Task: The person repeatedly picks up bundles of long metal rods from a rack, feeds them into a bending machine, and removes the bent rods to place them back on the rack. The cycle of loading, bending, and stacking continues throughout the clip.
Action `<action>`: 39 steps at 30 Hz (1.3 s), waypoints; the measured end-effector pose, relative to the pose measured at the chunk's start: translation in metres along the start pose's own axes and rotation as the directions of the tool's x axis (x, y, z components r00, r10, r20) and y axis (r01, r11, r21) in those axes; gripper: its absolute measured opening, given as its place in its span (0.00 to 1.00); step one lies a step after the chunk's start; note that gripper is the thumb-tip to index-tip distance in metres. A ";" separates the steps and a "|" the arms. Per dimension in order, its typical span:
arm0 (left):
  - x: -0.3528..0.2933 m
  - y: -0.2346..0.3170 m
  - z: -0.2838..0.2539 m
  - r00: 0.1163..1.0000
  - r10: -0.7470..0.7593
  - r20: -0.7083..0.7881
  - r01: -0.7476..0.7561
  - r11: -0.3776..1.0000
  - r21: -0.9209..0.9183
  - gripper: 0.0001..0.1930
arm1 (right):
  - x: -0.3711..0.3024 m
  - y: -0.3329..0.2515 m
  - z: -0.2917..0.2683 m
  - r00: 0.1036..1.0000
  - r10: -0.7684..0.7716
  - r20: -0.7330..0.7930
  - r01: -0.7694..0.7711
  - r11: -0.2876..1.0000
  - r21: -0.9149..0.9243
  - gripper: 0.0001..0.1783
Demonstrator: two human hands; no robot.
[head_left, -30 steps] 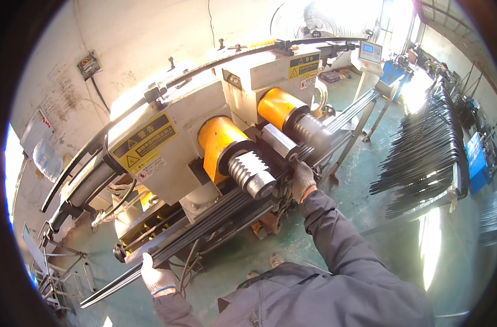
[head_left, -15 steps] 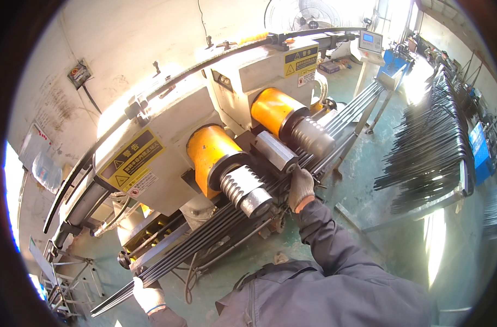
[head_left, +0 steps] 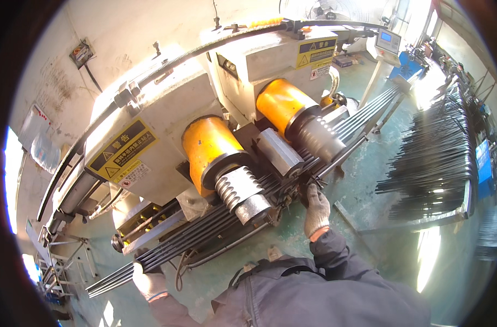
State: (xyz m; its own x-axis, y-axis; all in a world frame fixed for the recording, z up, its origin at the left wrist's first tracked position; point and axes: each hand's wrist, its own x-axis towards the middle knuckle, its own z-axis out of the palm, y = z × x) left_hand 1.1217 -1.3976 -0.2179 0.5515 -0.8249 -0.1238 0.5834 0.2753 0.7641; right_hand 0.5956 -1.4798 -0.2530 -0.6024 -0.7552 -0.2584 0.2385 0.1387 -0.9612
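Note:
A bundle of long dark metal rods (head_left: 169, 255) slants across the front of a bending machine, passing beneath its rollers. Near the left end of the rods, my gloved left hand (head_left: 149, 280) is closed around them; its fingers are partly hidden. My gloved right hand (head_left: 317, 211) is at the machine's front edge, just below a grey hexagonal block (head_left: 279, 152). Its fingers curl toward a small dark fitting, and what they grip is hidden. A ribbed metal roller (head_left: 242, 193) juts out from an orange cylinder (head_left: 211, 147) between my hands.
A second orange cylinder (head_left: 285, 106) carries a blurred ribbed roller (head_left: 320, 143). Beyond it, a control box (head_left: 388, 41) stands on a post. Many bent dark rods hang on a rack (head_left: 466, 191) at the right. A metal frame (head_left: 68, 261) stands at the left.
My right hand has come down and back from the end of the hexagonal block. My left hand still holds the rods. The whole view has shifted slightly.

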 end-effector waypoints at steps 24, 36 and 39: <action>0.032 0.134 -0.125 0.973 0.044 -0.227 -0.109 0.953 -0.283 0.19 | -0.024 0.205 -0.097 0.889 0.443 0.120 -0.378 0.855 -0.355 0.12; 0.104 0.295 -0.321 0.887 0.143 -0.440 -0.176 0.984 -0.034 0.19 | -0.079 0.297 -0.190 0.887 0.409 0.215 0.345 -0.277 -0.897 0.06; 0.098 0.293 -0.323 0.816 0.220 -0.534 -0.203 0.975 0.092 0.19 | -0.104 0.267 -0.173 0.823 0.469 0.319 0.550 -0.520 -0.653 0.10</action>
State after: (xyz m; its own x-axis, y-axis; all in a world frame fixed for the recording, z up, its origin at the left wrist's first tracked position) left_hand 1.5391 -1.2387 -0.2109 0.8970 -0.3493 -0.2710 0.4021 0.3900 0.8284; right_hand 0.5902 -1.2538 -0.4993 -0.1407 -0.7612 -0.6330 -0.9530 -0.0692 0.2951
